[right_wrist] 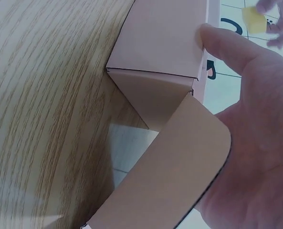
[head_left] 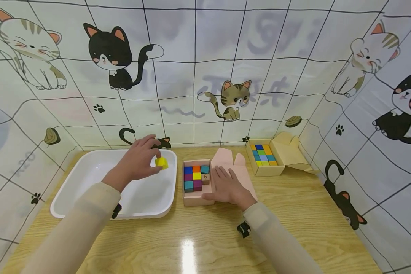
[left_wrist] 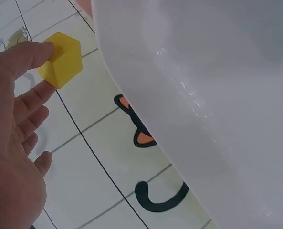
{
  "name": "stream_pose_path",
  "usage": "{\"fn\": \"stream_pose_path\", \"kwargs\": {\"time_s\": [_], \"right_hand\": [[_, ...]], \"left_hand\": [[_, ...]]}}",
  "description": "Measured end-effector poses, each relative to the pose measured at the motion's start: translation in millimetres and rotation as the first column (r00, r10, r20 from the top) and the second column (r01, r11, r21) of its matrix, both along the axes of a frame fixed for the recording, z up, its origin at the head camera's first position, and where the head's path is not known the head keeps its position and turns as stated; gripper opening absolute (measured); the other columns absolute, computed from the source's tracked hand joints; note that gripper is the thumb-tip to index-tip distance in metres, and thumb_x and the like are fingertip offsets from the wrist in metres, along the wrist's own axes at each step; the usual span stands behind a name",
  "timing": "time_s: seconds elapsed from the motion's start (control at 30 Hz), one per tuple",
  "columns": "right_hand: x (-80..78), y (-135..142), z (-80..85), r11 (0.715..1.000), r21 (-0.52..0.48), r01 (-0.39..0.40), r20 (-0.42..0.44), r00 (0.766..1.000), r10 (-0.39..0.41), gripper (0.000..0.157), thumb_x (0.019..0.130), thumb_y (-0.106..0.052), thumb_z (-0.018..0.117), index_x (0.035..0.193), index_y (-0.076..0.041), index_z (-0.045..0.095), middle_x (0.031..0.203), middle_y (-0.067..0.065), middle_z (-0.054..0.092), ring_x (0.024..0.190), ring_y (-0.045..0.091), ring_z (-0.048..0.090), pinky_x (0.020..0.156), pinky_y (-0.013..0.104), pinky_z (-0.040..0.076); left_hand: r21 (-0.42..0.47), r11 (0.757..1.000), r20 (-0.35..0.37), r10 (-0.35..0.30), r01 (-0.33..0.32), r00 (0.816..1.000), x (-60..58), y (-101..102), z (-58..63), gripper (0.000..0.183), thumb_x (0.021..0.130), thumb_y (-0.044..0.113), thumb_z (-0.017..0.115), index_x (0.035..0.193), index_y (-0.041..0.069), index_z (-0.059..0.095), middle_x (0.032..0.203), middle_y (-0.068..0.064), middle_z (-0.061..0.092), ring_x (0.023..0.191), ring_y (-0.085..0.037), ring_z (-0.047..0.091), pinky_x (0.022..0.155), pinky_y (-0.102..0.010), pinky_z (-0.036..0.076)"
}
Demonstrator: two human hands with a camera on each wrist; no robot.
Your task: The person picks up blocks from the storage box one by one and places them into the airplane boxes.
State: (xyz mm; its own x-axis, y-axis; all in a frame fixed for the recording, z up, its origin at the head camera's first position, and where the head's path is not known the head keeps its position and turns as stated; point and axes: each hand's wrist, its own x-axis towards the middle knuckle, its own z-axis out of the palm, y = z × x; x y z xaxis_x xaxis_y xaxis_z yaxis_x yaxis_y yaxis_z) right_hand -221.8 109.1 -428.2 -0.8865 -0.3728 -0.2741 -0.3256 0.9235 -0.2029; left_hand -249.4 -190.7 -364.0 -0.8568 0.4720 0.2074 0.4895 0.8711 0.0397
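Observation:
Between thumb and fingertips my left hand (head_left: 135,163) pinches a yellow cube (head_left: 161,163), held above the right side of the white basin (head_left: 167,209). In the left wrist view, the cube (left_wrist: 61,62) is gripped at its edges while the lower fingers curl loosely. My right hand (head_left: 227,188) lies with extended fingers on the folded-back lid (head_left: 245,179) of a pink cardboard box (head_left: 198,201). Its thumb touches the box's right rim, as the right wrist view shows. Inside the box are several coloured cubes and a wooden cube (head_left: 205,178) marked 6.
At the back right stands a pale yellow box (head_left: 268,171) filled with coloured cubes, its lid (head_left: 292,154) open to the right. A cat-patterned sheet (head_left: 178,76) rises behind and beside the wooden table (head_left: 157,243). The basin takes up the table's left part.

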Motion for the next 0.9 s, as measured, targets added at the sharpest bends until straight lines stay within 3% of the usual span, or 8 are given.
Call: {"fn": "stream_pose_path", "kwargs": {"time_s": [0.47,0.77,0.9], "right_hand": [[0.7,0.1,3.7,1.0,0.029,0.003,-0.008,1.0,-0.003,0.103,0.075,-0.072,0.048,0.147,-0.008,0.012,0.155,0.009,0.012,0.144,0.026,0.009,0.116,0.051,0.005],[0.4,0.8,2.8,1.0,0.025,-0.006,-0.002,1.0,0.006,0.1,0.077,-0.069,0.048,0.147,-0.008,0.011,0.155,0.01,0.011,0.144,0.026,0.008,0.116,0.052,0.004],[0.4,0.4,2.6,0.999,0.032,-0.019,-0.006,1.0,0.019,0.1,0.078,-0.07,0.047,0.147,-0.008,0.01,0.155,0.01,0.01,0.144,0.026,0.007,0.115,0.052,0.004]], "left_hand": [[-0.113,0.985,0.05,-0.122,0.127,0.991,-6.8,85.9,-5.4,0.032,0.074,0.047,0.068,0.093,0.021,0.069,0.133,0.0,0.046,0.14,-0.023,0.017,0.115,-0.045,0.019],[-0.18,0.959,0.067,-0.209,0.218,0.976,-11.9,118.7,-24.1,0.033,0.076,0.049,0.064,0.095,0.023,0.07,0.13,0.001,0.048,0.138,-0.022,0.023,0.115,-0.041,0.021],[-0.193,0.954,0.122,-0.208,0.229,0.971,-12.5,127.8,-31.4,0.034,0.076,0.049,0.065,0.098,0.023,0.07,0.13,0.0,0.048,0.138,-0.023,0.022,0.115,-0.042,0.021]]}}
